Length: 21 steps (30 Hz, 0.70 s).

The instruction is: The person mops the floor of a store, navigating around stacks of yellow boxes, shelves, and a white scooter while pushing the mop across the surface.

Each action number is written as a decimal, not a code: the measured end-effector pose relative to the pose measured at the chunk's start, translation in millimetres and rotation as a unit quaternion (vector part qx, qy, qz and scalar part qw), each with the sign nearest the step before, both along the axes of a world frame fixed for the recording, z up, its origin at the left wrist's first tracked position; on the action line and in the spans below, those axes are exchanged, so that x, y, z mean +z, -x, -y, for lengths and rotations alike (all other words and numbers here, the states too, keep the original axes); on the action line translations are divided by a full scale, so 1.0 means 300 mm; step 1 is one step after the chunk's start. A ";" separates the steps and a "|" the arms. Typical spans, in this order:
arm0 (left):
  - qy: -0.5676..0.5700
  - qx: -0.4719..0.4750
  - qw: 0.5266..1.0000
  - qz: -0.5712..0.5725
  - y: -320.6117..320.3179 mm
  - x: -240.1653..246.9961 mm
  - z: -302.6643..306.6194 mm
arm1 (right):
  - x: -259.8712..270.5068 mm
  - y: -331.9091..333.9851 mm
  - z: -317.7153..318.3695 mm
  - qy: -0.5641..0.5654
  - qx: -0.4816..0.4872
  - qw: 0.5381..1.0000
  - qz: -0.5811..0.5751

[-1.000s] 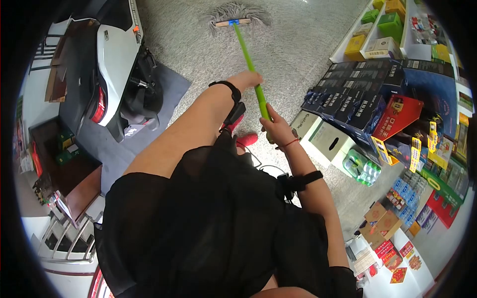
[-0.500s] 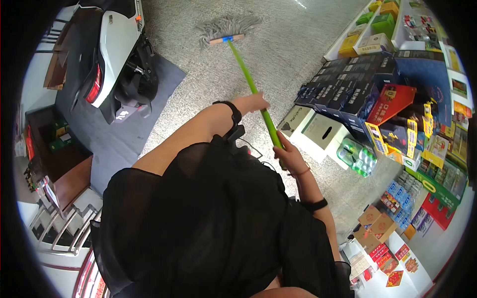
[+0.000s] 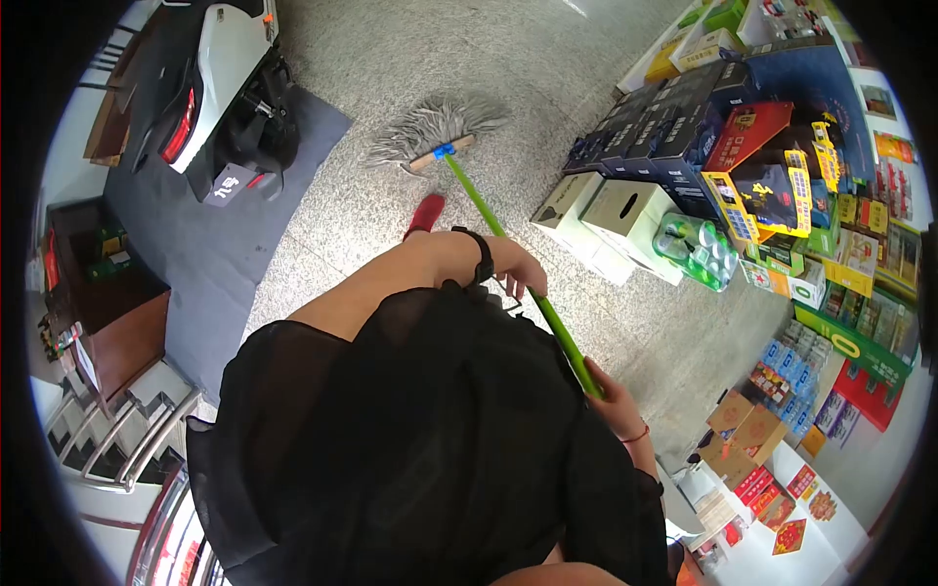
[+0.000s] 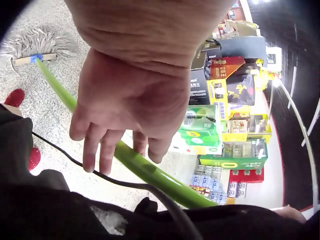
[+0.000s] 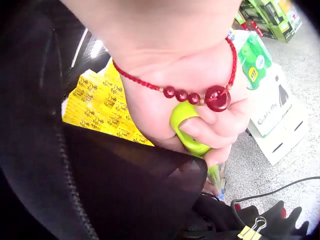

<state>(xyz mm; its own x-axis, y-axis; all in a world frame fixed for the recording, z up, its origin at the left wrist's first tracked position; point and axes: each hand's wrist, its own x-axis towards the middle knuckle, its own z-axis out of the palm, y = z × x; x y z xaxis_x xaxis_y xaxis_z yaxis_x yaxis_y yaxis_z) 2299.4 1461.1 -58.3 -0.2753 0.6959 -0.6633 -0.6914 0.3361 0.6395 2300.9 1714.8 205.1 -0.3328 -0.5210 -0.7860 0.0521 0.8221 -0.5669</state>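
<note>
In the head view a grey string mop head lies on the speckled floor, its green handle slanting down toward the person's right side. The left hand is at the handle's middle; in the left wrist view its relaxed fingers hang loosely over the handle, not curled round it. Near the top end, the right hand grips the handle beside the body. The right wrist view shows that hand with fingers wrapped round the green handle end.
A white scooter stands on a grey mat at left. At right are white cartons, green bottles, dark stacked boxes and shelved goods. A red shoe is near the mop. A cable crosses the left wrist view.
The mop head has come closer to the person across the floor. Both hands have moved down and right in the head view, the right hand beside the body. A red shoe shows left of the handle.
</note>
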 end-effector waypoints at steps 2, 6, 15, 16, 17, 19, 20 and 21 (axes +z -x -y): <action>0.009 0.034 0.999 -0.030 -0.022 -0.014 0.003 | -0.039 0.003 -0.003 0.027 0.034 0.998 -0.049; 0.090 0.160 0.978 -0.099 -0.050 -0.011 0.117 | -0.139 0.027 0.127 0.024 0.046 0.997 -0.056; 0.388 0.358 0.831 -0.175 -0.147 -0.114 0.780 | -0.400 0.042 0.916 0.063 0.136 0.988 -0.048; 0.395 0.369 0.825 -0.164 -0.158 -0.118 0.853 | -0.428 0.033 0.991 0.088 0.149 0.982 -0.076; 0.402 0.379 0.819 -0.154 -0.166 -0.122 0.914 | -0.445 0.034 1.055 0.072 0.135 0.987 -0.047; 0.399 0.391 0.817 -0.140 -0.180 -0.132 1.002 | -0.434 0.028 1.153 0.081 0.115 0.990 -0.008; 0.397 0.398 0.816 -0.132 -0.189 -0.136 1.028 | -0.425 0.022 1.180 0.091 0.087 0.992 0.028; 0.393 0.393 0.823 -0.117 -0.194 -0.143 1.038 | -0.415 0.018 1.189 0.085 0.082 0.992 0.038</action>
<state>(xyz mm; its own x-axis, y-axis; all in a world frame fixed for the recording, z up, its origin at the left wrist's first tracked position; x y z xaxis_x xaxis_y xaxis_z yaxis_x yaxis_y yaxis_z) 2357.5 1149.8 -101.3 -0.6201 -0.3768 -0.6881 -0.7814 0.2182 0.5847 2295.5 1358.1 80.7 -0.1750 -0.6904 -0.7020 -0.0259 0.7160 -0.6977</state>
